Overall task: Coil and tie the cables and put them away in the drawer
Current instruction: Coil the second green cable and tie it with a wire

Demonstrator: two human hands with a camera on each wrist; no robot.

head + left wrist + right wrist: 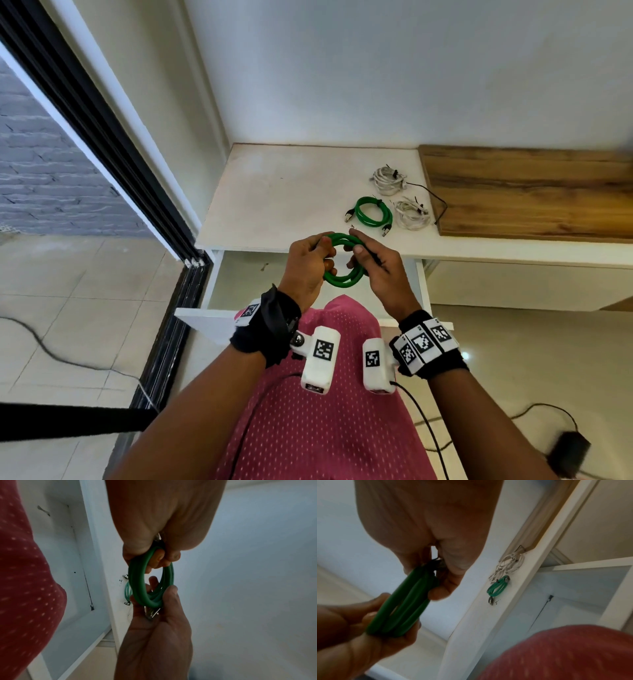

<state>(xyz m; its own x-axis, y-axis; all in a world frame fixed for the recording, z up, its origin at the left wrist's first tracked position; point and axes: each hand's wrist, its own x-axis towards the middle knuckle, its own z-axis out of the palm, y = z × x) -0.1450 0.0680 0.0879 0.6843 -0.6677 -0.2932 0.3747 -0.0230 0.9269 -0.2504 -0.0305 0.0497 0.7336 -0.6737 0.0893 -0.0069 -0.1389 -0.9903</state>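
— Where's the green cable [343,257] sitting relative to my hands right now?

— Between them. Your left hand [306,266] has its fingers curled round the left side of the coil, and your right hand [376,264] pinches the right side, where something dark sits against the loops; I take it for a tie, but the right wrist view is too blurred to be sure. Neither hand is nearer: both are on it.

— And which way does the ring lie?

— In the head view it faces up at me, roughly round, held in the air over the open drawer [421,284] and just in front of the counter [274,192] edge. The drawer lies straight below the coil, so I judge that putting it away is a downward move, once the tie is fastened.

— How does the cable look?

— Thick, glossy, several loops lying close together. A metal plug end pokes out by the right palm in the left wrist view.

— Anything else waiting?

— A second green coil [371,211] and two white bundles [389,179] lie on the counter, near each other, well beyond my hands. They look tied already, though not yet in the drawer.
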